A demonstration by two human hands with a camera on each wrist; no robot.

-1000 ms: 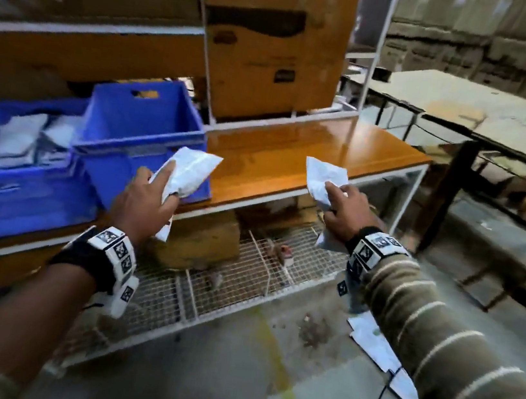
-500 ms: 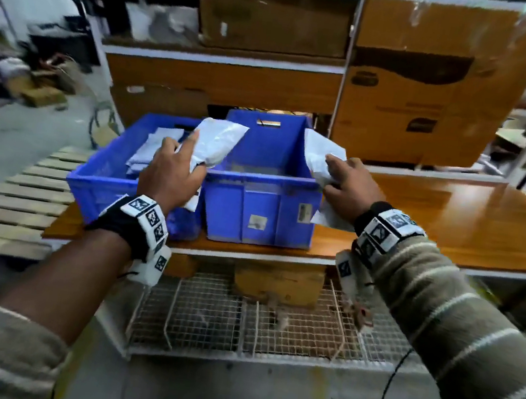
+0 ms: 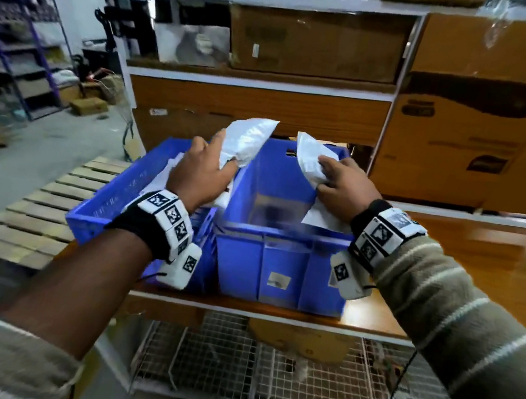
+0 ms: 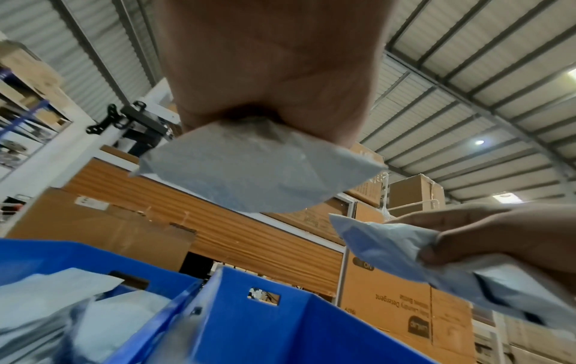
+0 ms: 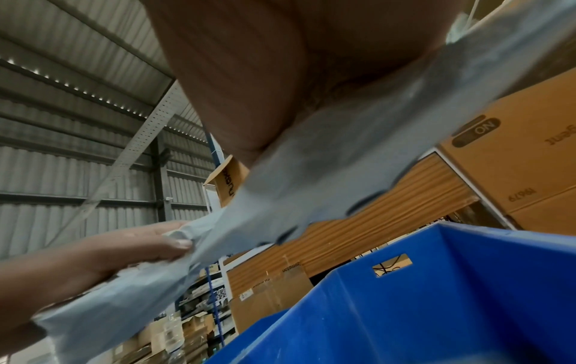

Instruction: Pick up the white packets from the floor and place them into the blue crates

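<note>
Both my hands over the two blue crates, a white packet in each.

My left hand (image 3: pixel 202 174) grasps a white packet (image 3: pixel 248 141) above the shared rims where the left crate (image 3: pixel 109 198) meets the right crate (image 3: pixel 279 266); more packets (image 4: pixel 46 293) lie in the left one below my wrist. My right hand (image 3: pixel 344 190) pinches a second packet (image 3: pixel 310 162) over the right crate's right wall, with open room inside it under my fingers. The crates stand touching on the wooden shelf (image 3: pixel 482 260), which lies bare beyond my right wrist.

Left hand (image 3: pixel 203 170) hides left crate's (image 3: pixel 109 198) packets.
</note>
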